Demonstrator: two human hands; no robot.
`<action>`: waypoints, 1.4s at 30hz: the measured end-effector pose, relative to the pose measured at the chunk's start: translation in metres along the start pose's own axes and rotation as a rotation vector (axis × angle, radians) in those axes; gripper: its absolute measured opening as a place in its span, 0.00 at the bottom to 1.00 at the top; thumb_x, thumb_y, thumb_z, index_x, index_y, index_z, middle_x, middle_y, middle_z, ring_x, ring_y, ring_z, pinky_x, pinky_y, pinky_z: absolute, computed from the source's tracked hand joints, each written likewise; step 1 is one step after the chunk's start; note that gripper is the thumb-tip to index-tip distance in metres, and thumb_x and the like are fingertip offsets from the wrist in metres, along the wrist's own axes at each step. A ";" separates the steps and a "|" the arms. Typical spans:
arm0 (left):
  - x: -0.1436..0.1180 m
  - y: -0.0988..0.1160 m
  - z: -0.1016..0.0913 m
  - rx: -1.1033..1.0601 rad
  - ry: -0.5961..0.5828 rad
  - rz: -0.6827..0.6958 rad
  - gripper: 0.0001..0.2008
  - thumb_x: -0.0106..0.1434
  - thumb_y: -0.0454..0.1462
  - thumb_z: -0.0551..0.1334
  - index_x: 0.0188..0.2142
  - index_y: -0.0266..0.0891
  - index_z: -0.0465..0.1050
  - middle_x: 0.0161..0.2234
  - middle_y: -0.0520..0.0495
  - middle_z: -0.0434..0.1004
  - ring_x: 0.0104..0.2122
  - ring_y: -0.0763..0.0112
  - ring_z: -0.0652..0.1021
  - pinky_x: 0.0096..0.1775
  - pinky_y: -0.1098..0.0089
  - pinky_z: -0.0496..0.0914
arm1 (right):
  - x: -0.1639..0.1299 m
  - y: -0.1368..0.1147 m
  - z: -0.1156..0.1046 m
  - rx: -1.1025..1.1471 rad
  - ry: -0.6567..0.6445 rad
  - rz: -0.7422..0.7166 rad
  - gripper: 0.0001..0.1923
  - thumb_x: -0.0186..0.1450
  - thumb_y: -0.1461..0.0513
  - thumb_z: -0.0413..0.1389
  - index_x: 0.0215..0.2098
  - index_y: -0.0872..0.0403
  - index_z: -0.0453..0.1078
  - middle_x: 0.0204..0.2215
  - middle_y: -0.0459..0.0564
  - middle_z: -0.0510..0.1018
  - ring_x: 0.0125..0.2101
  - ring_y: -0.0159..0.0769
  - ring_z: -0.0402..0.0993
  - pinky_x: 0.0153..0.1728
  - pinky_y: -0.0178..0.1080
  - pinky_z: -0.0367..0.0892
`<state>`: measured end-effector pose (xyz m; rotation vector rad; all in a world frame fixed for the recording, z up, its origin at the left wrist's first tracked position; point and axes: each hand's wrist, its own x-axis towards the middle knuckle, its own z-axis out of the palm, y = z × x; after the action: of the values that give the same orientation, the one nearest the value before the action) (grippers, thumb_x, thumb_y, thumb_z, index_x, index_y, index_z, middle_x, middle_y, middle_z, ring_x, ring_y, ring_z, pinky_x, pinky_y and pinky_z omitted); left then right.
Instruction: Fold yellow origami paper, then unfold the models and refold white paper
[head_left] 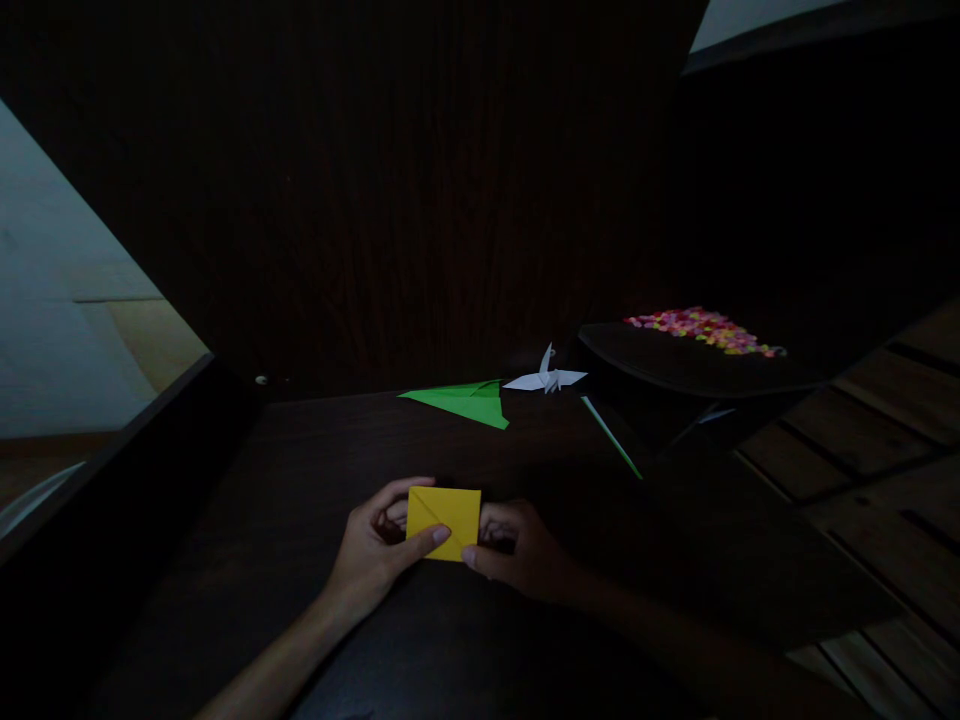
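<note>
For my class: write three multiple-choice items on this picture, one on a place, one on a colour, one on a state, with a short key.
1. Where is the white paper crane?
A. beside the green folded paper
B. in the left hand
C. on the floor

2. What colour is the paper held in both hands?
A. red
B. yellow
C. blue

3. How is that yellow paper?
A. crumpled
B. torn in two
C. folded, with a diagonal crease

Key: 1 A, it sits just right of the green paper on the table. 2 B, plainly yellow. 3 C, both left and right hand pinch a small creased square.
</note>
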<state>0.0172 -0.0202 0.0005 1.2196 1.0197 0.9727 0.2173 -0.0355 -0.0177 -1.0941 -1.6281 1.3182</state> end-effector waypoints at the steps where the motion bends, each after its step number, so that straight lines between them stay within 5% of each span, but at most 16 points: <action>1: 0.000 0.000 0.001 -0.014 -0.020 -0.003 0.25 0.49 0.41 0.73 0.46 0.37 0.72 0.33 0.45 0.83 0.35 0.59 0.82 0.36 0.65 0.77 | 0.000 0.000 0.000 0.024 -0.019 0.016 0.05 0.56 0.61 0.60 0.28 0.56 0.71 0.24 0.47 0.77 0.23 0.31 0.71 0.25 0.33 0.64; 8: 0.000 0.008 0.002 0.022 -0.062 -0.005 0.15 0.56 0.45 0.69 0.35 0.35 0.77 0.31 0.45 0.82 0.33 0.63 0.81 0.35 0.68 0.74 | 0.000 -0.005 -0.001 0.112 -0.102 0.044 0.09 0.58 0.61 0.60 0.35 0.58 0.76 0.25 0.47 0.78 0.22 0.29 0.69 0.22 0.30 0.61; 20: -0.005 0.008 0.003 0.133 -0.265 -0.064 0.15 0.59 0.46 0.66 0.34 0.35 0.78 0.29 0.47 0.79 0.29 0.68 0.76 0.31 0.72 0.67 | 0.002 0.003 -0.002 0.141 -0.060 0.038 0.16 0.60 0.54 0.59 0.22 0.55 0.64 0.17 0.40 0.66 0.16 0.24 0.61 0.16 0.28 0.57; 26: -0.005 0.006 0.003 0.338 -0.236 0.053 0.17 0.62 0.48 0.62 0.29 0.36 0.77 0.26 0.49 0.72 0.30 0.68 0.72 0.33 0.71 0.66 | 0.002 0.003 0.000 0.087 -0.094 0.019 0.14 0.61 0.56 0.58 0.23 0.55 0.64 0.16 0.40 0.66 0.16 0.25 0.62 0.16 0.27 0.56; 33: -0.007 0.004 0.002 0.269 -0.297 -0.086 0.23 0.65 0.53 0.56 0.29 0.36 0.74 0.24 0.51 0.70 0.24 0.73 0.68 0.27 0.74 0.63 | 0.003 0.000 0.000 0.060 -0.095 -0.058 0.13 0.61 0.59 0.57 0.21 0.55 0.64 0.16 0.39 0.63 0.18 0.25 0.59 0.19 0.29 0.55; 42: -0.007 0.004 0.002 0.325 -0.329 -0.038 0.22 0.65 0.52 0.56 0.28 0.35 0.73 0.22 0.53 0.67 0.23 0.75 0.66 0.25 0.75 0.60 | 0.004 0.001 -0.001 0.062 -0.051 -0.026 0.14 0.60 0.56 0.57 0.21 0.55 0.62 0.18 0.39 0.62 0.20 0.26 0.58 0.22 0.30 0.54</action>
<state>0.0165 -0.0274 0.0053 1.5631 0.9546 0.5624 0.2170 -0.0311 -0.0184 -1.0067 -1.6222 1.3809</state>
